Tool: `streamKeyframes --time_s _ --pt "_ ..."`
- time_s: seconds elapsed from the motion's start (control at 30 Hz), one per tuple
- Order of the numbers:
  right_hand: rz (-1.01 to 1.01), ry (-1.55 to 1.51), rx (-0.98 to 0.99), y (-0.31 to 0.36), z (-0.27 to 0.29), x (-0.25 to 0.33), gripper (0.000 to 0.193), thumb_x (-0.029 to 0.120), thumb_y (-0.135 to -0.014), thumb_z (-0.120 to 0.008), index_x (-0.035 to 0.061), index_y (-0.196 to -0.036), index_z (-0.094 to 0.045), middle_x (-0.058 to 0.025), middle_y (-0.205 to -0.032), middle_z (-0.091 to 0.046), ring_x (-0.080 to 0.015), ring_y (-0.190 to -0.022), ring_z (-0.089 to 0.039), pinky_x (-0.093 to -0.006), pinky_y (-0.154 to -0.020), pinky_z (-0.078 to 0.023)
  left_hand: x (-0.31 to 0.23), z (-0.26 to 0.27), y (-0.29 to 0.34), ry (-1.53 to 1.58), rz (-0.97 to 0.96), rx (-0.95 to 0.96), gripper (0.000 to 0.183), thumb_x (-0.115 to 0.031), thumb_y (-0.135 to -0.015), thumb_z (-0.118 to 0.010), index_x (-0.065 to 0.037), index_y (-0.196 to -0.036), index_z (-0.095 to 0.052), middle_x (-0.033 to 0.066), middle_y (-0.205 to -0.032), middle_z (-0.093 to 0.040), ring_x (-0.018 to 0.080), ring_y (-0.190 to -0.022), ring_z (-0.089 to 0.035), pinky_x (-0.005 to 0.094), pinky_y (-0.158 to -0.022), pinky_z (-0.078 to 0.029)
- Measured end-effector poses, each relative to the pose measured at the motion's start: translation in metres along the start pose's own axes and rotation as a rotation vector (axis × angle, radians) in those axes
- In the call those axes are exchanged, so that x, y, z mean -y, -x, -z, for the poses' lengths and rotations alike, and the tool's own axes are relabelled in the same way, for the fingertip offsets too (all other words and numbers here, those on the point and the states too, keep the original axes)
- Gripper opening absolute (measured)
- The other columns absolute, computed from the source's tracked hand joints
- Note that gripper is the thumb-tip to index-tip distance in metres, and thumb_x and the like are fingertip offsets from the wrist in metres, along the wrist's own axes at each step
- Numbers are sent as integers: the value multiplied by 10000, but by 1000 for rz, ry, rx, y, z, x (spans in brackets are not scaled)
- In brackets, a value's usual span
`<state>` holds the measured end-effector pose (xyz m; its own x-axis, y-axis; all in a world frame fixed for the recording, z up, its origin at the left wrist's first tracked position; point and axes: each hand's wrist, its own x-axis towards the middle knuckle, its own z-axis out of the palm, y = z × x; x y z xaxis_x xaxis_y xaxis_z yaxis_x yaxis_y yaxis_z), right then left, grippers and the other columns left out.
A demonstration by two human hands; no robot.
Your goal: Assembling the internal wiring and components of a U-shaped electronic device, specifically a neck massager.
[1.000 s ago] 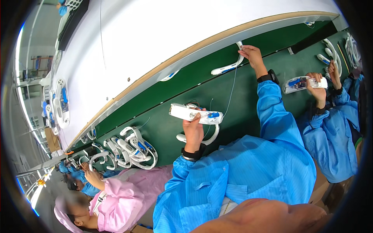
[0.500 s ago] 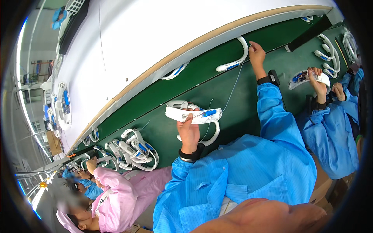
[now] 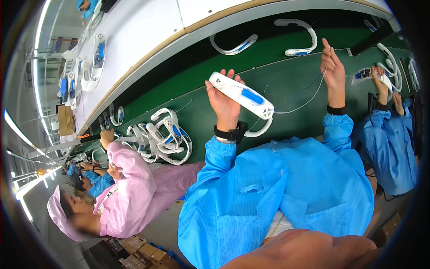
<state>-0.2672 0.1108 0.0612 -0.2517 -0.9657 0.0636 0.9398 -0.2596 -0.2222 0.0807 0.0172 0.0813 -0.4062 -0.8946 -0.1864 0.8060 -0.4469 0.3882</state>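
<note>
My left hand (image 3: 226, 102) holds a white curved neckband housing (image 3: 233, 88), which looks like part of a neck fan. A blue cylindrical cell (image 3: 252, 96) and a round spoked end (image 3: 268, 110) show on its face. The thumb is at its left edge and fingertips show behind it. Below, the housing's white arm curves in front of my sleeve. From the round end a thin pale wire (image 3: 309, 102) runs to my right hand (image 3: 333, 71), raised to the right with the index finger up and the other fingers curled around the wire.
Two similar white housings (image 3: 296, 52) (image 3: 233, 53) lie on the dark green strip beyond. At left, several more are heaped (image 3: 172, 134) beside a co-worker in pink (image 3: 134, 175). A white shelf (image 3: 152, 40) overhangs the far side. Another co-worker's hand (image 3: 380, 87) holds a part at right.
The view has shifted. My left hand has turned the housing so its face with the blue cell shows more. My right hand has moved away from the far housing, still with the wire.
</note>
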Motion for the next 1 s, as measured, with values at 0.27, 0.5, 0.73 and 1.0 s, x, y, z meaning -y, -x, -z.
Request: streamKeyframes --time_s 0.27,0.5,0.73,1.0 --pt "-301 1682 329 50 -103 -149 355 113 -738 -744 -28 -1044 -632 -67 -899 -670 -106 -810 -600 -267 -733 -478 -7 -21 14 106 4 12 623 -576 -925 -413 7 -1118 -516 158 -1076 -578 315 -1039 -549 480 -979 -410" --pt "-440 1237 198 56 -75 -158 257 67 -760 -706 -32 -990 -647 -36 -868 -655 -76 -782 -584 -239 -725 -472 -67 20 17 -978 -177 -73 445 -418 -949 -501 15 -982 -598 60 -778 -609 167 -696 -622 286 -611 -501" --pt "-392 1390 7 78 -63 -144 273 64 -747 -718 -32 -995 -655 -41 -874 -664 -87 -781 -586 -247 -725 -479 -146 41 74 -957 -419 36 395 7 -851 -589 31 -1235 -500 182 -1097 -621 182 -794 -648 262 -698 -526" --pt "-566 1067 -66 101 -44 -144 309 102 -796 -704 -31 -1061 -616 -53 -893 -663 -101 -788 -625 -250 -719 -516 -152 26 17 -1064 -591 26 238 -106 -912 -570 36 -1102 -569 133 -875 -657 189 -785 -657 274 -676 -526"
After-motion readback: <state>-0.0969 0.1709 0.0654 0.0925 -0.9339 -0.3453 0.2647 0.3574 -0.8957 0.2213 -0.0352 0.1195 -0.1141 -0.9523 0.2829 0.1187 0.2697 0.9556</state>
